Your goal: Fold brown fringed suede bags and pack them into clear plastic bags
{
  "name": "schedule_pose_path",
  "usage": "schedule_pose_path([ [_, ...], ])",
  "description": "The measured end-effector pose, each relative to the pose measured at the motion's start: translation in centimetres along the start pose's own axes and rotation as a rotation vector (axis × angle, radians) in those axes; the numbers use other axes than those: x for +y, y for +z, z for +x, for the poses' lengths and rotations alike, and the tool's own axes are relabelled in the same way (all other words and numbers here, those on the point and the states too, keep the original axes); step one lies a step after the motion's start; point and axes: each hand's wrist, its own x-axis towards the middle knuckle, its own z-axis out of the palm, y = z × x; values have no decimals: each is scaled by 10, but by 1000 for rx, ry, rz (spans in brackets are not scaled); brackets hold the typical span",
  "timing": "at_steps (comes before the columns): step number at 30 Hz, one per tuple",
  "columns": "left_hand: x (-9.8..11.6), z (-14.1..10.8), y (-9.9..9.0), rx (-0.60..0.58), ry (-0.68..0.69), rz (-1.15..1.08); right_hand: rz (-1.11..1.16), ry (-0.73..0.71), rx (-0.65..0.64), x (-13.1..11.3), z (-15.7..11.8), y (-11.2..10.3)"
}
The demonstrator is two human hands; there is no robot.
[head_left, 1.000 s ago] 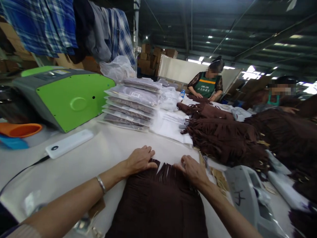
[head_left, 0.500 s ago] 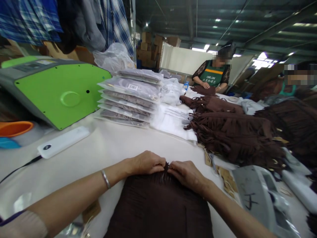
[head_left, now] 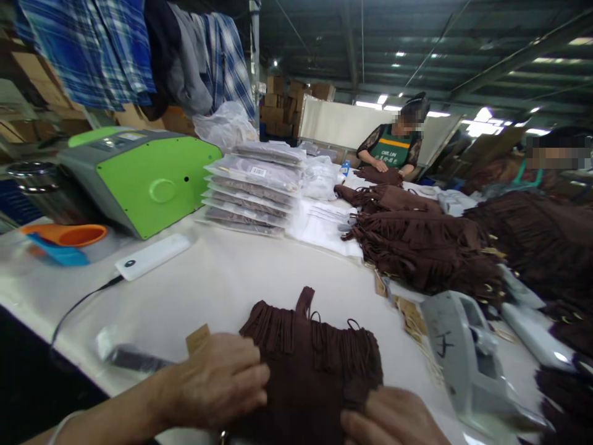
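Note:
A dark brown fringed fabric piece (head_left: 315, 371) lies flat on the white tabletop before me, its fringe and a narrow tab pointing away from me. At its left side is my left hand (head_left: 222, 380), closed with curled fingers over the fabric's edge. My right hand (head_left: 393, 417) is closed on the lower right edge, partly cut off by the frame's bottom. What the fingertips pinch is partly hidden. A brown card tag (head_left: 197, 339) shows just behind my left hand.
To the left stand a green-and-grey machine (head_left: 160, 185), an orange tape-like holder (head_left: 83, 235) and a white corded device (head_left: 152, 256). Bagged packs (head_left: 254, 185) are stacked behind. On the right are brown fringed pieces (head_left: 426, 241) and a grey tape dispenser (head_left: 463, 358). A co-worker (head_left: 393, 145) handles brown fabric.
Both hands have left the far end of the brown piece and moved toward me, apart to its two sides. The fringe and tab now lie spread in view.

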Motion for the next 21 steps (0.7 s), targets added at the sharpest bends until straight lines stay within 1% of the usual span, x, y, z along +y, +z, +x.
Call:
schedule_pose_path([
  [2, -27, 10, 5, 60, -225, -41, 81, 171, 33, 22, 24, -9],
  [3, -43, 17, 11, 62, -303, -72, 136, 256, 36, 36, 40, -8],
  [4, -57, 24, 18, 56, -350, -104, 170, 307, 12, 50, 57, -4],
  [5, -69, 30, 25, 9, -372, -134, 191, 337, -30, 65, 74, 3],
  [6, -77, 35, 32, -59, -380, -172, 212, 353, -103, 78, 90, 12],
  [8, -80, 40, 43, -206, -363, -238, 248, 349, -267, 98, 116, 32],
  [10, -69, 38, 46, -313, -356, -267, 233, 312, -402, 109, 132, 47],
  [11, -60, 34, 45, -345, -364, -262, 215, 293, -442, 111, 136, 52],
  [14, -29, 19, 35, -368, -392, -220, 180, 269, -481, 113, 139, 56],
  [17, 2, 2, 16, -376, -388, -243, 173, 272, -479, 111, 135, 53],
  [19, 21, -8, -2, -409, -391, -317, 156, 286, -465, 107, 133, 49],
  [21, 33, -15, -22, -420, -412, -433, 141, 312, -457, 101, 132, 42],
])
